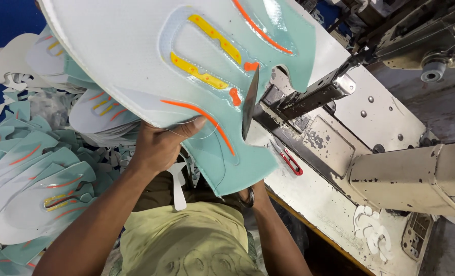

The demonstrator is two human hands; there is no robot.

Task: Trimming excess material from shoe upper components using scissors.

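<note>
Left hand (161,145) grips shoe upper (150,56) from below; right hand probably hidden behind.

The large flat fabric shoe-upper panel (150,61) is white on one part and pale mint green on the other, with yellow perforated strips and orange curved stripes. The stacked shoe-upper panels (38,189) show the same white, mint, yellow and orange pattern. The small thread snips (290,161) have red handles. The sewing machine body (416,176) is beige with dark chipped spots. The desk (334,214) is off-white, speckled black.
</note>
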